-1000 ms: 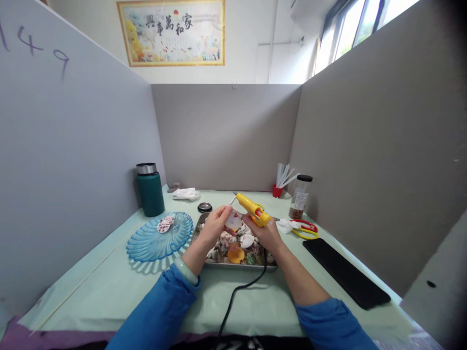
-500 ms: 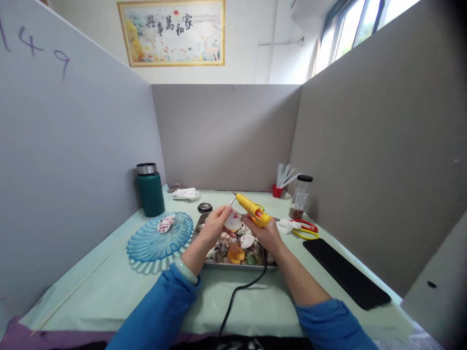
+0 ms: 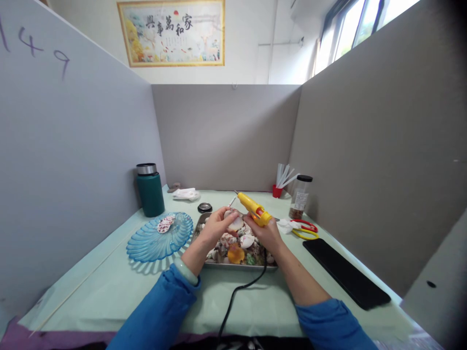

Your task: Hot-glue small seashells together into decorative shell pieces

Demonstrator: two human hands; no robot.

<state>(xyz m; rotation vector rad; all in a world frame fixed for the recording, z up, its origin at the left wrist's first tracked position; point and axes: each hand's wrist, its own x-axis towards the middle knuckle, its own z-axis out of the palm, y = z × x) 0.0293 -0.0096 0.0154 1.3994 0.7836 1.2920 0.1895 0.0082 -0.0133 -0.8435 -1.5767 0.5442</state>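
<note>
Left hand [image 3: 217, 227]: thumb and fingers closed on a pale seashell [image 3: 236, 224], held over the metal tray [image 3: 239, 267]. Right hand [image 3: 266, 236]: wrapped round the yellow glue gun [image 3: 253, 208], nozzle aimed up, clear of the shell's face. Whether the shell is glued yet, cannot tell. One speckled shell [image 3: 166, 224] lies on the blue glass plate [image 3: 146, 248]; many remain in the tray. Looks like an early stage.

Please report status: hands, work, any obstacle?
Left hand holding pale shell over metal tray. Right hand gripping yellow glue gun. Black cord across tray's near rim.
</note>
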